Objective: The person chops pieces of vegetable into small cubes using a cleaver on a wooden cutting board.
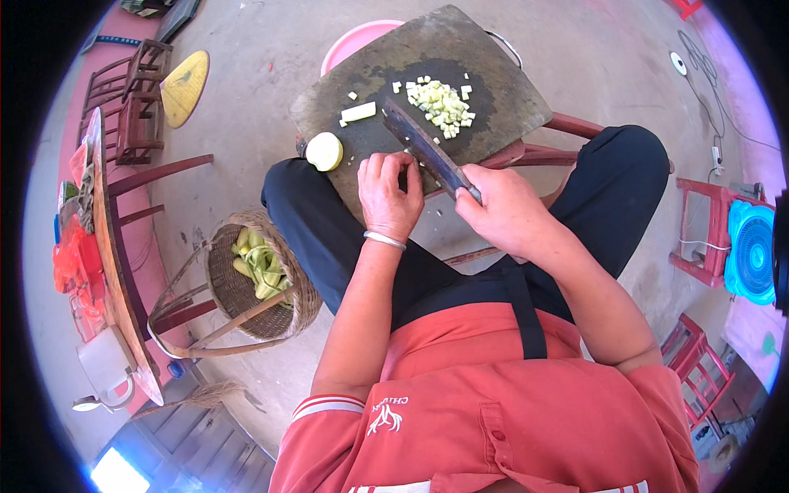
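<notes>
A cleaver [424,140] is in my right hand [502,200], its dark blade slanting up and left over the cutting board [444,37]. My left hand [389,194] is at the board's near edge, fingers bent and thumb curled towards the index finger beside the blade. Whether its fingertips pinch a small piece cannot be made out. Pale green diced vegetable [441,105] lies heaped right of the blade tip. Left of the blade are a cut vegetable stick [359,111] and a thick round vegetable chunk [324,151] with its pale cut face up.
A wicker basket [302,302] with green peelings [265,271] stands by my left knee. A pink basin [351,43] shows behind the board. Further left is a wooden table [114,246]; a blue fan [751,252] and red stool [699,234] stand at right.
</notes>
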A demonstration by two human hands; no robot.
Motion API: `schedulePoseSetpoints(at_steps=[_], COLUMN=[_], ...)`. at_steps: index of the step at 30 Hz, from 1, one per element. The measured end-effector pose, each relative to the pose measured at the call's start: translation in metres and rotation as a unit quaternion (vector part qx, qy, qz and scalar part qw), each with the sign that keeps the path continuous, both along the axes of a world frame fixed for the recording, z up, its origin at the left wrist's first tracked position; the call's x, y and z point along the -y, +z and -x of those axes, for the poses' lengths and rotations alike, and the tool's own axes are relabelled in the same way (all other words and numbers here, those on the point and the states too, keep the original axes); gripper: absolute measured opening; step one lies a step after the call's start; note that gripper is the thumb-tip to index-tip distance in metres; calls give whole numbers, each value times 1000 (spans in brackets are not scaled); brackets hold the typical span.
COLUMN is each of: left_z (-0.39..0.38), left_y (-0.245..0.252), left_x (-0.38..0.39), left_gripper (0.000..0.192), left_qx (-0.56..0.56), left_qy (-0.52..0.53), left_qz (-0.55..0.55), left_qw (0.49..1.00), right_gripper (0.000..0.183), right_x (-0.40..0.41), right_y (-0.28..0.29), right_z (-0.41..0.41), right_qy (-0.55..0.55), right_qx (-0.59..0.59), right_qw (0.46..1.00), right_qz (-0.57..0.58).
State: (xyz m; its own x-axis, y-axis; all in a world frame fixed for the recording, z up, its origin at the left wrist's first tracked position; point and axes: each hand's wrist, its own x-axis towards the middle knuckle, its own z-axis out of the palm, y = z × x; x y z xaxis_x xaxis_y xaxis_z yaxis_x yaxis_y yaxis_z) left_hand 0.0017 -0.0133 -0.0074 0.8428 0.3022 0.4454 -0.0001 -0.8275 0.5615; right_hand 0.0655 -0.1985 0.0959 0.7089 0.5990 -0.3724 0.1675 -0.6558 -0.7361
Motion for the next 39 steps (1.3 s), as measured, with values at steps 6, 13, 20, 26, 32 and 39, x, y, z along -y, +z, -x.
schedulePoseSetpoints(at_steps=[6,13,20,26,32,39], left_z=[-2,-30,-45,-84,-119,-152], left_y=[1,10,16,105,74,31], left_x=[0,-2,-38,-37,-18,-25], left_gripper=[14,11,10,36,67,72], left_qx=[-4,-43,-49,-121,-271,-216], left_qy=[-2,-31,39,-130,-288,-244], left_qz=[0,-23,307,146,-117,-200], left_qw=[1000,998,950,973,911,924], right_gripper=[24,27,33,41,44,44], right_x=[-1,8,45,71,68,72], right_y=[-6,6,9,9,11,8], right_z=[-2,-7,-23,-52,-59,-62], right_qy=[9,-15,42,189,244,271], right_qx=[18,53,284,368,422,402], right_qw=[1000,998,958,910,872,873], right_qz=[-1,-29,-29,31,36,53])
